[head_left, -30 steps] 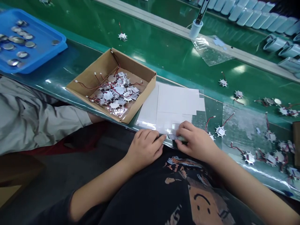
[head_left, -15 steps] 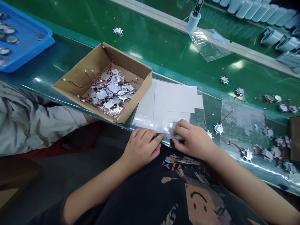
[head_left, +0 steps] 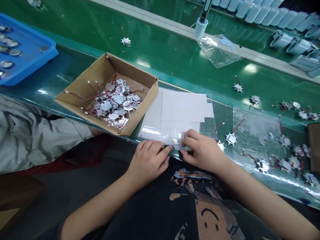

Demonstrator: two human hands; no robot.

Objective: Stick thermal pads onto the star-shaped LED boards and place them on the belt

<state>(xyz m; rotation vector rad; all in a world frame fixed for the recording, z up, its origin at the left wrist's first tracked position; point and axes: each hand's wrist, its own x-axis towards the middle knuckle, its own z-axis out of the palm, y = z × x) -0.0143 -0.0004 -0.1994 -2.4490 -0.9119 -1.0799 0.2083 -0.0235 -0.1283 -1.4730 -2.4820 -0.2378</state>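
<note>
Pointing left, a pale piece (head_left: pixel 177 144) lies between both hands' (head_left: pixel 148 158) (head_left: pixel 204 150) curled fingers (head_left: pixel 190 141), long axis and grips unclear.

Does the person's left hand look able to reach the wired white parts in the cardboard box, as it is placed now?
Probably yes: the left hand is near the cardboard box, whose open top leaves the wired white parts uncovered; it would only need to clear the side wall.

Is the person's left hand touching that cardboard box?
Apart: the head view shows a clear gap between the left hand and the near corner of the cardboard box.
</note>
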